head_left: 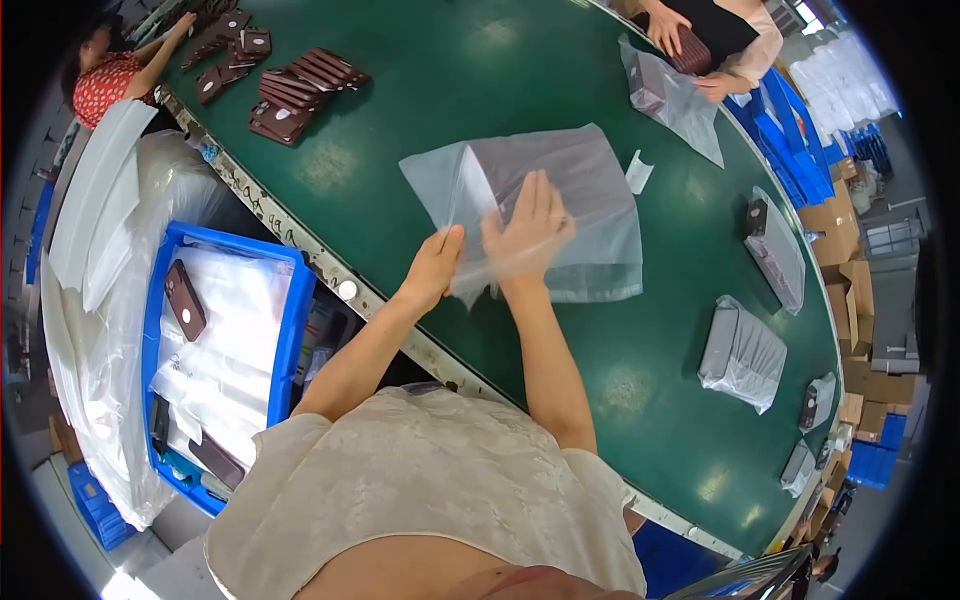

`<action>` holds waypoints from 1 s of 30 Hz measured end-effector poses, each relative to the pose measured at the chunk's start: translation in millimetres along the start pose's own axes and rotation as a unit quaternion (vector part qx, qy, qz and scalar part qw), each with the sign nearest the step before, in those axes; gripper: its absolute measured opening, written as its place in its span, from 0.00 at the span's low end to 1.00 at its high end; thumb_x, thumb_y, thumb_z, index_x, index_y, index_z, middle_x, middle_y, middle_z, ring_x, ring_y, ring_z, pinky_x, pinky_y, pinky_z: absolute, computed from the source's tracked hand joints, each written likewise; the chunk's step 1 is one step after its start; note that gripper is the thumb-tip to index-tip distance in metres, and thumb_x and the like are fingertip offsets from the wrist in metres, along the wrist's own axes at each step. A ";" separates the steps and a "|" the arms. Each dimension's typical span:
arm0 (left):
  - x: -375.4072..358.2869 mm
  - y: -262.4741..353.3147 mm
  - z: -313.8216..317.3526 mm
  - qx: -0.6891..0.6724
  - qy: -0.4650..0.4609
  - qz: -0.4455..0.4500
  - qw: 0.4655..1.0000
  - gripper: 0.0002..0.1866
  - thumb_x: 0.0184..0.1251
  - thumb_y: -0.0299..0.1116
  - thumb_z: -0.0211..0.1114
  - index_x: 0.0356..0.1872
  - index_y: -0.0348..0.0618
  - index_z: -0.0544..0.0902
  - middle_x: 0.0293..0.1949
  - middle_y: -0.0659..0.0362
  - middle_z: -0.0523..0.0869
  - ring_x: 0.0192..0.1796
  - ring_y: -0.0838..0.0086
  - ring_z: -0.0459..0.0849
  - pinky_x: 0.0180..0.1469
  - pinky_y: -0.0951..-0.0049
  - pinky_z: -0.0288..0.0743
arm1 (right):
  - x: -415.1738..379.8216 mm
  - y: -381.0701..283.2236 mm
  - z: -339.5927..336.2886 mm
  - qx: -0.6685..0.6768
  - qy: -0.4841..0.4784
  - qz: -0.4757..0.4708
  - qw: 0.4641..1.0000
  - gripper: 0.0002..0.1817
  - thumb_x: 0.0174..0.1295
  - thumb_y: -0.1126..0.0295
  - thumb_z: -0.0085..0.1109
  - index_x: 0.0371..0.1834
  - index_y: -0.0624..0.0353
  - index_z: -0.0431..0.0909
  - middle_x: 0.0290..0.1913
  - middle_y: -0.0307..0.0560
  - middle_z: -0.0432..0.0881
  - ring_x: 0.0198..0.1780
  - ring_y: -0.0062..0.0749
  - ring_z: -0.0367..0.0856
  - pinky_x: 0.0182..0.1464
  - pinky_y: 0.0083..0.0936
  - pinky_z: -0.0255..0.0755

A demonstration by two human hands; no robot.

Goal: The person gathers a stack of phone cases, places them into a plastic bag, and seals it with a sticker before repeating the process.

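A large clear plastic bag (590, 190) lies on the green table in front of me, with a white sheet-like edge showing through it. My left hand (436, 267) pinches the bag's near left edge between thumb and fingers. My right hand (530, 225) is stretched out flat at the bag; its fingers look hazy, seemingly seen through the film, and the thumb is apart from them. Just right of the bag is a small white strip (639, 172).
Brown phone cases (300, 90) are piled at far left. A blue crate (300, 320) at my left holds bags and phone cases. Wrapped packs (743, 350) lie along the right. Across the table a co-worker's hands (668, 25) handle a brown stack and bag; another person (105, 85) sits far left.
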State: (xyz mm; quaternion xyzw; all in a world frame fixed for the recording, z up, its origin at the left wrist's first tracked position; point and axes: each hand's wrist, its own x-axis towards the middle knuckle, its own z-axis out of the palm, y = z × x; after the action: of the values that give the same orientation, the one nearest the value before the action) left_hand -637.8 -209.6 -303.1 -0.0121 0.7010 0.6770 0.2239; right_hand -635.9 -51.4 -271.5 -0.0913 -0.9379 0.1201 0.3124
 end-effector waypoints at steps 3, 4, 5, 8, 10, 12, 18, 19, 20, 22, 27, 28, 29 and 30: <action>-32.5 25.3 -13.1 -0.014 0.005 -0.028 0.999 0.22 0.79 0.49 0.56 0.32 0.38 0.76 0.20 0.62 0.76 0.18 0.74 0.74 0.22 0.69 0.70 | -18.2 -15.4 -10.9 0.019 -0.029 -0.014 0.999 0.42 0.55 0.52 0.61 0.72 0.63 0.66 0.75 0.55 0.67 0.69 0.49 0.68 0.69 0.51 0.54; -40.5 38.4 -19.8 0.071 -0.017 -0.063 0.995 0.20 0.78 0.47 0.58 0.33 0.38 0.76 0.24 0.60 0.76 0.25 0.74 0.76 0.28 0.68 0.72 | -25.1 -18.4 -11.9 0.010 -0.033 -0.017 0.999 0.41 0.56 0.53 0.61 0.72 0.63 0.66 0.75 0.55 0.66 0.70 0.48 0.67 0.69 0.52 0.54; -46.0 50.7 -27.2 0.157 -0.038 -0.097 0.982 0.18 0.77 0.44 0.59 0.34 0.38 0.75 0.27 0.59 0.77 0.32 0.75 0.79 0.35 0.68 0.73 | -29.0 -21.3 -11.7 0.002 -0.034 -0.021 0.999 0.41 0.57 0.53 0.60 0.72 0.63 0.66 0.75 0.54 0.66 0.70 0.48 0.67 0.69 0.52 0.54; -45.9 46.3 -33.0 0.330 0.082 0.095 0.936 0.14 0.74 0.38 0.62 0.39 0.35 0.74 0.37 0.53 0.79 0.44 0.66 0.82 0.45 0.63 0.76 | -28.4 -25.0 -11.9 -0.014 -0.044 -0.028 0.999 0.40 0.58 0.54 0.60 0.73 0.63 0.66 0.76 0.53 0.65 0.71 0.47 0.65 0.69 0.52 0.54; -31.6 55.4 -21.5 0.375 0.197 0.332 0.843 0.17 0.70 0.32 0.62 0.53 0.32 0.72 0.51 0.44 0.79 0.54 0.51 0.80 0.55 0.57 0.74 | -16.5 -24.4 -9.4 -0.016 -0.035 -0.040 0.998 0.40 0.59 0.54 0.60 0.73 0.63 0.65 0.77 0.52 0.64 0.72 0.47 0.65 0.69 0.52 0.54; -5.0 47.7 3.7 0.335 0.150 0.332 0.869 0.25 0.69 0.29 0.60 0.65 0.31 0.68 0.61 0.38 0.76 0.63 0.45 0.75 0.66 0.56 0.70 | -19.5 -17.9 -5.5 -0.044 -0.042 -0.032 0.998 0.42 0.60 0.54 0.60 0.75 0.65 0.62 0.77 0.54 0.63 0.74 0.49 0.62 0.70 0.55 0.52; 44.0 14.9 18.7 0.376 0.075 0.347 0.856 0.27 0.69 0.29 0.58 0.68 0.31 0.68 0.65 0.39 0.75 0.66 0.47 0.74 0.69 0.58 0.68 | -53.5 5.1 -47.3 0.102 -0.075 -0.051 0.991 0.53 0.59 0.60 0.67 0.80 0.70 0.44 0.80 0.70 0.47 0.80 0.65 0.45 0.77 0.61 0.41; 42.8 22.4 16.7 0.422 0.068 0.372 0.824 0.25 0.69 0.29 0.58 0.66 0.31 0.71 0.63 0.41 0.77 0.65 0.48 0.76 0.68 0.58 0.70 | -65.4 7.2 -53.7 0.125 -0.095 -0.046 0.987 0.50 0.60 0.60 0.66 0.79 0.71 0.47 0.79 0.72 0.49 0.79 0.67 0.48 0.76 0.61 0.43; 53.2 35.2 5.3 0.423 0.072 0.371 0.824 0.25 0.69 0.29 0.58 0.66 0.31 0.71 0.63 0.41 0.77 0.65 0.48 0.76 0.68 0.58 0.70 | -77.4 8.2 -58.1 0.148 -0.114 -0.041 0.982 0.47 0.62 0.60 0.66 0.78 0.72 0.51 0.78 0.73 0.51 0.77 0.69 0.50 0.75 0.60 0.46; 76.6 103.3 -38.8 0.279 -0.163 0.124 0.938 0.19 0.68 0.30 0.60 0.57 0.34 0.79 0.56 0.44 0.83 0.58 0.50 0.81 0.62 0.58 0.75 | -107.2 22.3 -60.7 0.144 -0.171 -0.045 0.974 0.45 0.62 0.63 0.66 0.77 0.71 0.53 0.77 0.72 0.53 0.76 0.69 0.52 0.75 0.58 0.49; 177.1 131.4 -140.8 0.384 0.360 0.320 0.788 0.21 0.67 0.37 0.62 0.56 0.35 0.77 0.52 0.43 0.82 0.54 0.45 0.81 0.59 0.52 0.75 | -119.7 40.6 -71.7 0.157 -0.205 -0.002 0.966 0.35 0.64 0.68 0.66 0.72 0.68 0.64 0.72 0.70 0.62 0.70 0.67 0.61 0.71 0.54 0.57; 197.0 132.8 -157.4 0.415 0.395 0.281 0.770 0.23 0.66 0.38 0.64 0.58 0.36 0.75 0.55 0.43 0.79 0.56 0.44 0.79 0.60 0.51 0.75 | -119.4 42.5 -71.3 0.158 -0.205 0.000 0.966 0.35 0.64 0.68 0.66 0.72 0.68 0.64 0.72 0.70 0.62 0.70 0.67 0.61 0.71 0.54 0.57; 210.7 137.8 -167.2 0.443 0.428 0.241 0.750 0.26 0.65 0.40 0.65 0.60 0.37 0.73 0.59 0.43 0.77 0.59 0.42 0.76 0.60 0.49 0.74 | -118.1 44.1 -70.1 0.157 -0.201 0.007 0.967 0.34 0.63 0.69 0.66 0.71 0.68 0.66 0.71 0.69 0.63 0.69 0.67 0.62 0.70 0.54 0.57; 225.5 141.5 -172.2 0.444 0.428 0.240 0.750 0.26 0.65 0.40 0.65 0.60 0.37 0.73 0.59 0.43 0.77 0.59 0.42 0.76 0.60 0.49 0.74 | -116.6 45.9 -68.7 0.155 -0.197 0.013 0.968 0.32 0.63 0.70 0.66 0.70 0.67 0.67 0.71 0.69 0.64 0.69 0.67 0.63 0.69 0.54 0.58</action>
State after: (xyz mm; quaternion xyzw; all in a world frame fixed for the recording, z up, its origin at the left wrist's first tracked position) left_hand -937.2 -297.7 -247.0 -0.0306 0.9248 0.2454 -0.2892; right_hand -497.9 -24.8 -297.0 -0.0280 -0.9495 0.2840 0.1302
